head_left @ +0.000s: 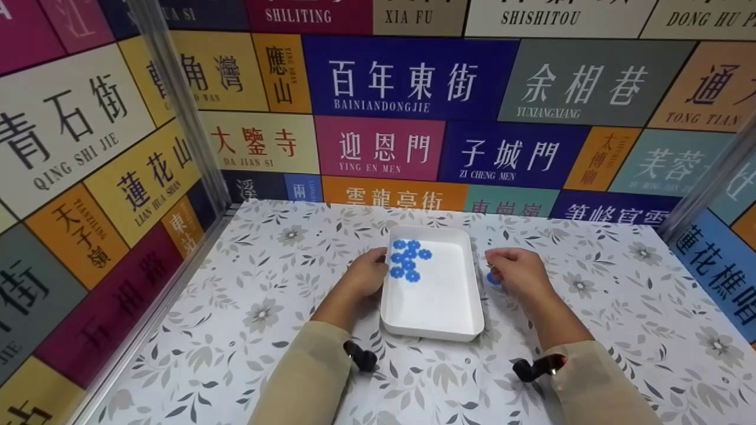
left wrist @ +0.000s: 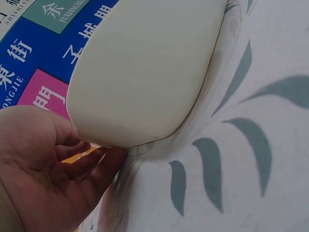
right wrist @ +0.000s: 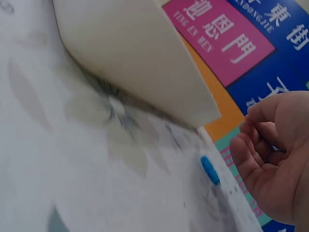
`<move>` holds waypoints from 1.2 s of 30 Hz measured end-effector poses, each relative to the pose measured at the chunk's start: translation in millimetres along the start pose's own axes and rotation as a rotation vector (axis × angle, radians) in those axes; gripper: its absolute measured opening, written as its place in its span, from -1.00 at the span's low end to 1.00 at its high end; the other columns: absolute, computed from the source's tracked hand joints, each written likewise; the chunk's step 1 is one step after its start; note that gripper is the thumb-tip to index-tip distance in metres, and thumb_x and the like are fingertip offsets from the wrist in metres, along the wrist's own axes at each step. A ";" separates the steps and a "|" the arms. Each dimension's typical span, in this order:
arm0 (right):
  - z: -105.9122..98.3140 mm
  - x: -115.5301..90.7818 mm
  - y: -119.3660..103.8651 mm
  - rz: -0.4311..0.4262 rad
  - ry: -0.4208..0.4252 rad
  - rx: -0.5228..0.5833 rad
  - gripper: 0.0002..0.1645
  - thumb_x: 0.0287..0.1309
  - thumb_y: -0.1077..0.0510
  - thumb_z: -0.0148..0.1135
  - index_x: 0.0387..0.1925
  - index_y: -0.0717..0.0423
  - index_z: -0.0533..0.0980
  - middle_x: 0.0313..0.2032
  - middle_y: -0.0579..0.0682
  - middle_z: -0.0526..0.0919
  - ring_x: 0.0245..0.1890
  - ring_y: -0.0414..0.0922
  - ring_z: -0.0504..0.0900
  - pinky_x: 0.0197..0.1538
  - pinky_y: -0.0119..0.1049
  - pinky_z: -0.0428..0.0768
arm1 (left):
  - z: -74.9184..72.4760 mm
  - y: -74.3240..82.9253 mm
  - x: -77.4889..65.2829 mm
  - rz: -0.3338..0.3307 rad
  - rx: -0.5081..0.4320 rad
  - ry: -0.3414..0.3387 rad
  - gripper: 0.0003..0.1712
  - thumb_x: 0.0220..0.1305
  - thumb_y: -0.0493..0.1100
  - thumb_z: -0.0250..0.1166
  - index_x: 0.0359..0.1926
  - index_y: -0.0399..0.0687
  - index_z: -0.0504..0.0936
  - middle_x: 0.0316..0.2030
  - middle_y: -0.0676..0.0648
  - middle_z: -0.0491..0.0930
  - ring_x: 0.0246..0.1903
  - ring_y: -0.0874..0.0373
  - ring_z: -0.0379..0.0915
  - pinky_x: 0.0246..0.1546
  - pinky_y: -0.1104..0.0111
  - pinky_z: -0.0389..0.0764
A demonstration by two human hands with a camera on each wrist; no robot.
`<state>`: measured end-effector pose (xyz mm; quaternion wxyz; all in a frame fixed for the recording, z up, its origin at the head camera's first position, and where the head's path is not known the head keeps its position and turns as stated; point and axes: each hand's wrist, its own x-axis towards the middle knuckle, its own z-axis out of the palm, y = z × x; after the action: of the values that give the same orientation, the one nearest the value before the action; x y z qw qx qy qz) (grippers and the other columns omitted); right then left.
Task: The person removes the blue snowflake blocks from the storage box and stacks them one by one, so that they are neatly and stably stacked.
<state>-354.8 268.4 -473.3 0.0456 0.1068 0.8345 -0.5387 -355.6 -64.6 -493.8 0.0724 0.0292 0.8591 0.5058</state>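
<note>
A white rectangular tray (head_left: pixel 440 307) lies on the table in front of me. Inside its far left part are several small blue flower-shaped pieces (head_left: pixel 407 264). My left hand (head_left: pixel 367 273) grips the tray's left side; in the left wrist view thumb and fingertips are at the wall and bottom edge. To the right of the tray, my right hand (head_left: pixel 522 271) is held with curled fingers over another blue piece (head_left: pixel 492 278), partly covered by the hand. The right wrist view shows this blue piece (right wrist: pixel 210 170) flat on the table, apart from the fingertips; nothing shows between the fingers.
A tablecloth (head_left: pixel 236 360) with grey leaves and flowers covers the table. Colourful sign panels (head_left: pixel 407 77) stand behind it and at both sides. Black wrist cameras (head_left: pixel 361 358) are strapped over the beige sleeves (head_left: pixel 307 378).
</note>
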 end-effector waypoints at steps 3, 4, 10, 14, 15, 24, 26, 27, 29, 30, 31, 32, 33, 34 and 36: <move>11.5 -4.6 -14.4 -0.016 -0.032 0.042 -0.41 0.46 -0.17 0.31 0.31 0.10 0.62 0.14 0.06 0.72 -0.01 -0.10 0.74 0.12 -0.28 0.77 | -0.4 -0.8 0.5 -0.004 0.000 0.010 -0.39 0.58 -0.18 0.02 0.58 -0.10 0.40 0.49 -0.22 0.50 0.55 -0.17 0.34 0.66 -0.05 0.24; 15.7 -5.7 -18.6 -0.030 -0.045 0.055 -0.43 0.46 -0.15 0.32 0.31 0.10 0.62 0.13 0.05 0.73 -0.02 -0.11 0.74 0.11 -0.31 0.78 | -0.7 -0.8 0.6 -0.012 -0.004 0.011 -0.39 0.58 -0.17 0.03 0.58 -0.08 0.39 0.49 -0.21 0.50 0.55 -0.17 0.34 0.66 -0.06 0.23; 42.4 -7.6 -35.5 -0.077 -0.144 0.158 -0.52 0.45 0.00 0.37 0.27 0.12 0.63 0.05 0.00 0.75 -0.03 -0.12 0.75 0.06 -0.39 0.79 | -2.2 -1.2 1.2 -0.042 -0.021 0.006 -0.39 0.60 -0.14 0.06 0.59 -0.03 0.38 0.49 -0.19 0.50 0.55 -0.16 0.34 0.66 -0.07 0.23; 58.0 0.8 -42.5 -0.070 -0.191 0.227 -0.52 0.44 0.06 0.37 0.28 0.16 0.62 0.03 -0.01 0.75 -0.02 -0.10 0.74 0.07 -0.37 0.78 | -2.3 -0.4 0.3 -0.054 -0.014 0.001 -0.39 0.61 -0.12 0.06 0.60 -0.03 0.37 0.50 -0.19 0.49 0.56 -0.15 0.33 0.67 -0.06 0.21; 61.3 4.5 -44.0 -0.067 -0.205 0.240 -0.51 0.44 0.07 0.37 0.29 0.19 0.61 0.04 0.00 0.74 -0.01 -0.08 0.74 0.08 -0.36 0.78 | -2.1 0.0 0.0 -0.056 -0.011 0.000 -0.39 0.61 -0.11 0.07 0.60 -0.03 0.37 0.50 -0.18 0.49 0.56 -0.15 0.33 0.67 -0.06 0.21; 80.8 38.4 -51.4 -0.056 -0.293 0.179 -0.44 0.50 0.11 0.27 0.39 0.30 0.51 0.33 0.26 0.63 0.17 0.07 0.68 0.22 -0.29 0.75 | 0.2 2.7 -1.0 -0.070 0.019 -0.002 -0.39 0.61 -0.08 0.09 0.60 0.03 0.38 0.52 -0.15 0.47 0.58 -0.15 0.30 0.68 -0.07 0.19; 84.0 44.8 -50.8 -0.054 -0.300 0.138 -0.44 0.49 0.12 0.27 0.39 0.29 0.51 0.34 0.26 0.63 0.17 0.06 0.69 0.27 -0.24 0.73 | 0.9 2.7 -0.8 -0.077 0.012 -0.004 -0.38 0.61 -0.08 0.09 0.60 0.03 0.37 0.52 -0.14 0.47 0.58 -0.15 0.30 0.67 -0.07 0.19; 85.4 47.6 -49.9 -0.055 -0.303 0.116 -0.44 0.48 0.12 0.29 0.39 0.28 0.52 0.33 0.26 0.63 0.17 0.06 0.69 0.29 -0.21 0.73 | 1.2 2.8 -0.8 -0.081 0.013 -0.005 -0.38 0.61 -0.08 0.08 0.60 0.04 0.37 0.52 -0.14 0.47 0.58 -0.14 0.30 0.67 -0.08 0.20; 87.6 52.5 -48.1 -0.059 -0.304 0.070 -0.45 0.45 0.12 0.32 0.37 0.25 0.54 0.31 0.24 0.66 0.17 0.05 0.70 0.32 -0.17 0.71 | 1.8 2.5 -0.7 -0.074 0.018 -0.004 -0.38 0.61 -0.09 0.07 0.61 0.03 0.36 0.52 -0.15 0.47 0.57 -0.15 0.31 0.67 -0.07 0.22; 88.4 54.6 -47.3 -0.059 -0.301 0.047 -0.46 0.44 0.12 0.33 0.36 0.23 0.56 0.29 0.23 0.68 0.17 0.06 0.70 0.34 -0.13 0.70 | 2.2 2.2 -0.1 -0.068 0.022 -0.003 -0.38 0.61 -0.10 0.07 0.61 0.02 0.36 0.51 -0.16 0.48 0.57 -0.15 0.32 0.67 -0.07 0.22; 88.7 56.3 -46.8 -0.060 -0.297 0.024 -0.47 0.44 0.12 0.33 0.35 0.20 0.57 0.27 0.21 0.69 0.17 0.06 0.70 0.34 -0.12 0.70 | 2.3 2.1 0.0 -0.067 0.025 -0.003 -0.37 0.61 -0.10 0.07 0.61 0.02 0.35 0.51 -0.16 0.47 0.57 -0.15 0.31 0.67 -0.06 0.22; 89.2 57.8 -46.1 -0.067 -0.295 0.004 -0.48 0.44 0.12 0.34 0.34 0.19 0.58 0.26 0.20 0.70 0.17 0.06 0.70 0.35 -0.10 0.69 | 2.3 2.2 0.1 -0.066 0.031 -0.003 -0.37 0.61 -0.10 0.06 0.62 0.01 0.34 0.52 -0.16 0.47 0.57 -0.14 0.31 0.67 -0.06 0.22; 89.8 59.5 -45.4 -0.072 -0.289 -0.011 -0.49 0.43 0.12 0.35 0.33 0.18 0.58 0.25 0.18 0.71 0.17 0.06 0.71 0.33 -0.10 0.69 | 2.1 2.5 0.2 -0.070 0.029 -0.004 -0.37 0.61 -0.10 0.06 0.62 0.02 0.34 0.52 -0.16 0.47 0.58 -0.14 0.30 0.67 -0.06 0.21; 90.3 60.9 -45.1 -0.071 -0.283 -0.027 -0.50 0.43 0.12 0.35 0.32 0.16 0.59 0.24 0.16 0.71 0.16 0.05 0.70 0.32 -0.10 0.69 | 1.9 2.5 0.4 -0.069 0.028 -0.004 -0.37 0.61 -0.10 0.07 0.62 0.01 0.34 0.52 -0.16 0.47 0.58 -0.14 0.30 0.68 -0.05 0.20; 91.5 63.4 -44.5 -0.068 -0.273 -0.053 -0.52 0.42 0.14 0.35 0.31 0.13 0.61 0.24 0.14 0.71 0.15 0.04 0.70 0.30 -0.10 0.68 | 1.4 2.3 0.9 -0.074 0.023 -0.004 -0.36 0.61 -0.10 0.07 0.62 0.01 0.33 0.52 -0.16 0.47 0.58 -0.13 0.29 0.68 -0.05 0.19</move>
<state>-430.2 175.7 -483.8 0.1433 0.0028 0.8376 -0.5272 -356.3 -62.2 -492.6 0.0922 -0.0007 0.8652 0.4928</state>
